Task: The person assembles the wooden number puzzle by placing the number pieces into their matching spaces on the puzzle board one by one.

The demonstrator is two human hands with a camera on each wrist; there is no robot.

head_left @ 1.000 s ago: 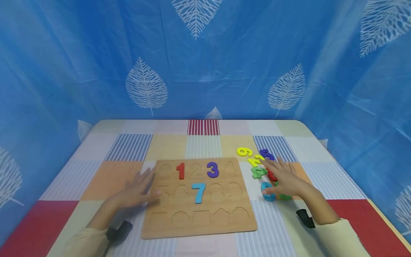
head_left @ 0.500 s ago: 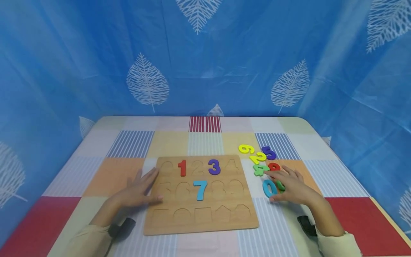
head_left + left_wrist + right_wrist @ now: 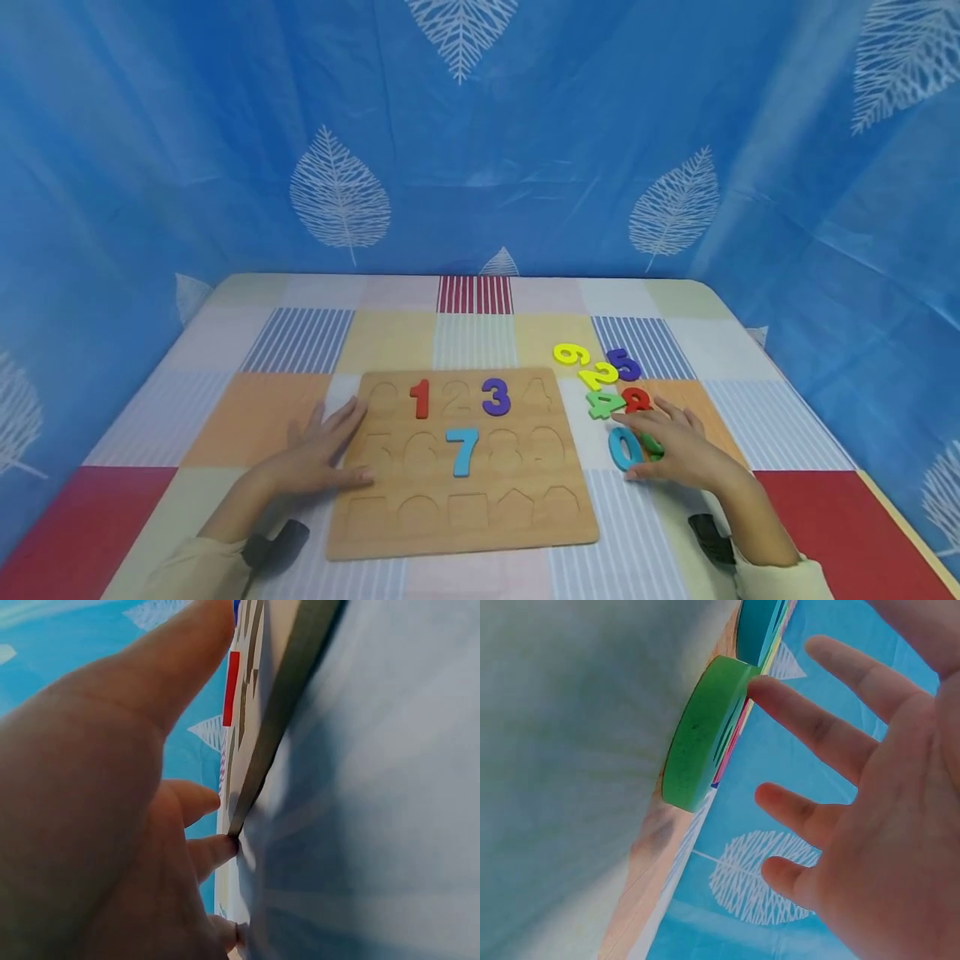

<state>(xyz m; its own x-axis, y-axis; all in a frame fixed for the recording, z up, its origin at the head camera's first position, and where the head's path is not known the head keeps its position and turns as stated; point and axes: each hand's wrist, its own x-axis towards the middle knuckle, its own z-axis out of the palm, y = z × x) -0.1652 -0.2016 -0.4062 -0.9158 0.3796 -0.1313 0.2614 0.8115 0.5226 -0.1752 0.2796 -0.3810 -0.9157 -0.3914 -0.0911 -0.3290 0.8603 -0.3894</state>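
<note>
My left hand [image 3: 315, 458] rests at the left edge of the wooden number board [image 3: 465, 529], its thumb over the board's face and its fingers straight along the edge. A red 1 [image 3: 420, 399], a purple 3 [image 3: 496, 397] and a light blue 7 [image 3: 462, 452] lie on the board. My right hand [image 3: 678, 450], fingers spread, hovers over loose numbers at the right. It is nearest to a blue 0 [image 3: 625, 450] and a green number [image 3: 701, 742], which it partly hides in the head view. In the right wrist view a fingertip overlaps the green number's upper edge.
Beyond the right hand lie a green 4 [image 3: 604, 405], a red number [image 3: 637, 400], a yellow 2 [image 3: 598, 376], a purple 5 [image 3: 624, 364] and a yellow 6 or 9 [image 3: 572, 354]. A patchwork cloth [image 3: 397, 342] covers the table; a blue leaf-patterned curtain [image 3: 480, 183] surrounds it.
My right hand has drawn back and down from over the pile, uncovering the red number and more of the blue 0. The left hand stays at the board's edge.
</note>
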